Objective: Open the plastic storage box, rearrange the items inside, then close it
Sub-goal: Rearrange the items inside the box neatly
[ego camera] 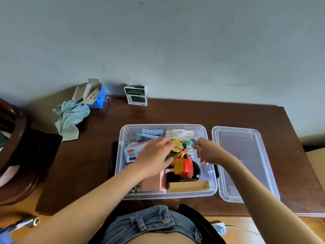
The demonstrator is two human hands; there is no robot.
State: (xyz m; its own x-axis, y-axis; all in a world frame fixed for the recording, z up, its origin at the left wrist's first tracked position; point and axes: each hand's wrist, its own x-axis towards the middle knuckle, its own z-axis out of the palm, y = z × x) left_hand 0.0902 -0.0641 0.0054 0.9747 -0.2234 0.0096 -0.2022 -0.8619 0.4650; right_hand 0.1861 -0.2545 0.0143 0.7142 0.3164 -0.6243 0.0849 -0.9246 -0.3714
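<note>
The clear rectangular plastic storage box (121, 173) is seen open on the dark brown wooden table (175, 113), its clear lid (242, 162) laid just right. Left hand (154, 155): fingers extended over the contents. Right hand (209, 152): a small patterned wrapped piece (195, 142) is pinched above the box. A green-and-white carton (136, 95) is noted by the wall.

Counter (175, 113): dark reddish-brown, glossy. Storage box (123, 173): clear, colourless plastic; lid (246, 164) likewise clear. Inside the box: round tin (176, 144) yellow with dark lettering; toy figure (186, 167) red and yellow on a black base (197, 169); pink block (155, 184); tan kraft box (189, 186); pale blue packets (151, 134); white card (179, 133). Cloth (70, 118): pale blue-green. Open carton (95, 95): blue outside, grey-brown inside. Small carton (136, 95): dark green and white. Wall (175, 41): pale grey-blue. Shorts (151, 221): faded blue denim.
</note>
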